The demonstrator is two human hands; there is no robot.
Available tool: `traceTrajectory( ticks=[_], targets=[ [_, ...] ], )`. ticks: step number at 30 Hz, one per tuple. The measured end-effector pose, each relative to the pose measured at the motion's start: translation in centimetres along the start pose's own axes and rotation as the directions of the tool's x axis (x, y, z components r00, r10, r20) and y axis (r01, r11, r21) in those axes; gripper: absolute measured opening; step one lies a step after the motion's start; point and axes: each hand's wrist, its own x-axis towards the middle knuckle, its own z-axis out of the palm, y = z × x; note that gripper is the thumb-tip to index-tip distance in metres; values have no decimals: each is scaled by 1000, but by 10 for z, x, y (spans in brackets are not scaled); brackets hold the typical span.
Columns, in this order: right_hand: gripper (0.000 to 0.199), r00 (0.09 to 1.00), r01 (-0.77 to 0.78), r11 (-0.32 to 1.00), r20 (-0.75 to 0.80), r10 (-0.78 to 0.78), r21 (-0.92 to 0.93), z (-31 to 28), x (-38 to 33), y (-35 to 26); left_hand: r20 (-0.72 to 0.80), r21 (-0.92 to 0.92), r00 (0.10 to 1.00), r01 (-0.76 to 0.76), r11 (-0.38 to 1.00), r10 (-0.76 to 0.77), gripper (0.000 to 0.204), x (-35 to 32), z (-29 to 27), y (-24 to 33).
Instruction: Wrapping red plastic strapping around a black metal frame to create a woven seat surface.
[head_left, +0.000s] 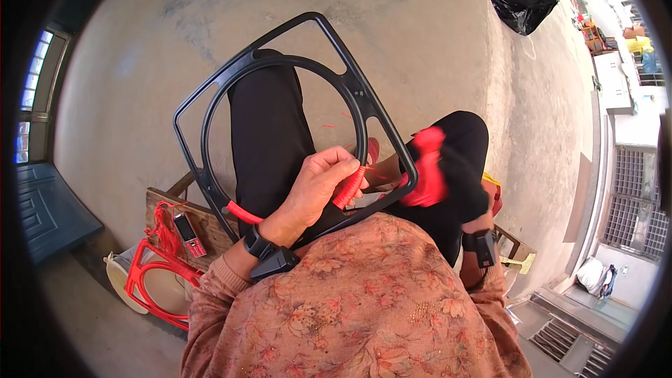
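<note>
The left hand [318,185] is pinching red wrapping [348,190] on a black ringed frame [359,93] slanting over the lap [269,122], probably keeping the turns from loosening; the right hand [463,185] is blurring nearby, its grip impossible to tell.

Likely a home — concrete floor [399,49]; barred window [633,199].
</note>
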Motion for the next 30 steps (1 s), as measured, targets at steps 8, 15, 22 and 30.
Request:
traceTrajectory(
  ticks=[8, 15, 22, 30],
  targets=[
    [40, 940, -331, 613, 309, 146, 717, 64, 72, -70, 53, 61, 986, -164, 985, 161, 12, -5, 3, -2],
    [36, 917, -394, 601, 345, 201, 696, 88, 76, -50, -67, -160, 997, -58, 985, 48, 26, 2, -5, -10],
    [32, 916, -293, 579, 49, 399, 761, 90, 72, -37, 49, -148, 993, 115, 982, -109, 48, 2, -11, -9],
    [30, 640, -29, 587, -436, 632, 809, 11, 5, 21, 77, -192, 983, 181, 965, -169, 43, 1, -10, -3]
  ],
)
